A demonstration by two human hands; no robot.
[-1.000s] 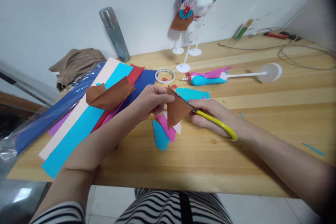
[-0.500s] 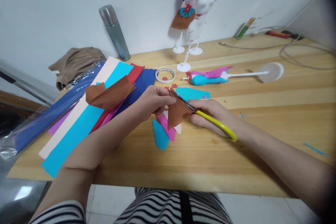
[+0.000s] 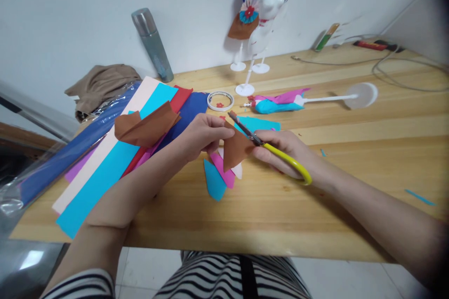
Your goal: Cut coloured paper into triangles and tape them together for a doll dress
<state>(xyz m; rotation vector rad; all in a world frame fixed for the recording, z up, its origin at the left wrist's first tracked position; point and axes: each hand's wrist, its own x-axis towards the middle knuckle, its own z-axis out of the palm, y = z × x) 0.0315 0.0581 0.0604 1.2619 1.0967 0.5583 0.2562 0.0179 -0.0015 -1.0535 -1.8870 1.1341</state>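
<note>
My left hand point(image 3: 206, 134) pinches a small brown piece of paper point(image 3: 234, 149) by its upper edge, above the table. My right hand point(image 3: 280, 152) grips a pair of scissors point(image 3: 286, 161) with yellow handles. Their dark blades lie along the upper right edge of the brown piece, the tips near my left fingers. Beneath it on the table are a cut blue piece point(image 3: 215, 182), a magenta piece point(image 3: 226, 175) and a pale pink one. Behind the blades lies another blue piece point(image 3: 261, 124).
At left, coloured sheets point(image 3: 101, 163) carry a folded brown sheet point(image 3: 145, 126). Farther back stand a grey flask point(image 3: 154, 46), a tape roll point(image 3: 220, 101), and white mannequins point(image 3: 271, 4), some dressed. One dressed mannequin point(image 3: 278, 103) lies on its side. A cable point(image 3: 336, 62) crosses the back right.
The scissors have shifted slightly left and their blades have parted from the closed position. My left hand keeps its pinch on the brown paper, almost unmoved.
</note>
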